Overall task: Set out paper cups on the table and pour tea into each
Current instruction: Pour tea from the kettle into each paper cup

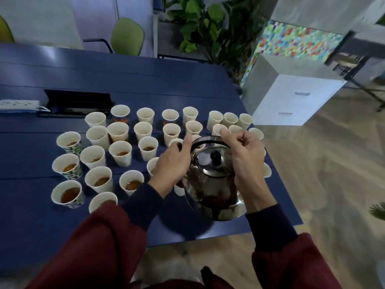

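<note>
Right under the right hand (245, 161) is the steel teapot (214, 184). That hand has its fingers curled over the top of the black hoop handle (205, 140), properly gripping it. The left hand (170, 165) is cupped round the pot's flank on the opposite side, fingers wrapped onto the metal, thumb poking up by the handle's root. Going by the shadow on the blue desk (125, 80) underneath, I'd say the pot is lifted, not parked.

Handling-wise, my guess is it's heavy. Polished steel is slippery and quite possibly hot, so the handle is the place to carry it. A hand on the body is only good for steadying or tipping. The lid with the black knob (215, 157) sits between the two hands, and it could slide on a steep tilt, so a thumb on it wouldn't hurt.

The paper cups (119, 152) are the opposite: feather-light, squashy, dead easy to bump over with the spout. The ones out to the left of the left hand already have tea (69, 193) in them. The bunch just past the right hand's fingertips looks unfilled, though I can't see their bottoms properly.
</note>
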`<state>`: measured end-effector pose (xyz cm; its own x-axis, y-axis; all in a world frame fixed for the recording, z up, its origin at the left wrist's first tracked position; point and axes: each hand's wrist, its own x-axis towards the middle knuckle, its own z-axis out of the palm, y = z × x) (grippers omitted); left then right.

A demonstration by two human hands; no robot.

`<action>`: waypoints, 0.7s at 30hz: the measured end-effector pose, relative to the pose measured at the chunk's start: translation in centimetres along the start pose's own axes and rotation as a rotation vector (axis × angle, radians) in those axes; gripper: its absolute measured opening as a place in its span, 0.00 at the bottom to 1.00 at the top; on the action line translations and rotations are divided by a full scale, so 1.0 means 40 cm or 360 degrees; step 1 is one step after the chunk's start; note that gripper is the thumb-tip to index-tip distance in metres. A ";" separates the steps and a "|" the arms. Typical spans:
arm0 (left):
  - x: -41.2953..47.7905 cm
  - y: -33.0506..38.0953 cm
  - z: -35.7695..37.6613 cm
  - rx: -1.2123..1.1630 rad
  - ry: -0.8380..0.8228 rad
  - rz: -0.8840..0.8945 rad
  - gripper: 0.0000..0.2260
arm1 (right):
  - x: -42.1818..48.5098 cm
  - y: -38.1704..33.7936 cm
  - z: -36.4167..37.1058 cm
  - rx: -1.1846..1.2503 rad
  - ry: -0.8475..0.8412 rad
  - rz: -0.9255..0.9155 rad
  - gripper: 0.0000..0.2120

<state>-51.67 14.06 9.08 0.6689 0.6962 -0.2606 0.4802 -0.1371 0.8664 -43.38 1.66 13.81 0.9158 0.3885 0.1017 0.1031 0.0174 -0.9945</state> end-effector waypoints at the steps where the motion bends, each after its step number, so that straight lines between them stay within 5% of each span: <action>1: -0.004 0.010 0.031 -0.0060 -0.0039 -0.0027 0.34 | 0.011 -0.002 -0.034 0.0007 0.0018 -0.0017 0.16; 4: -0.015 0.045 0.118 -0.0252 -0.0016 -0.0001 0.24 | 0.047 -0.020 -0.130 0.0037 0.0039 -0.0070 0.15; 10: 0.010 0.171 0.236 -0.0251 0.0073 0.0118 0.34 | 0.111 -0.026 -0.282 0.0143 0.0041 -0.0070 0.18; 13: 0.049 0.220 0.280 -0.0145 0.0069 0.0210 0.29 | 0.138 -0.025 -0.341 0.0134 0.0017 -0.0085 0.16; 21: 0.152 0.345 0.396 -0.0015 -0.0050 0.0524 0.23 | 0.242 -0.066 -0.455 -0.0719 -0.0085 -0.0286 0.13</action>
<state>-31.98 5.25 12.72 0.8045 0.5935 0.0212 0.2303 -0.3447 0.9100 -27.72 -11.38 17.88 0.8482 0.4628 0.2575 0.4266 -0.3088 -0.8501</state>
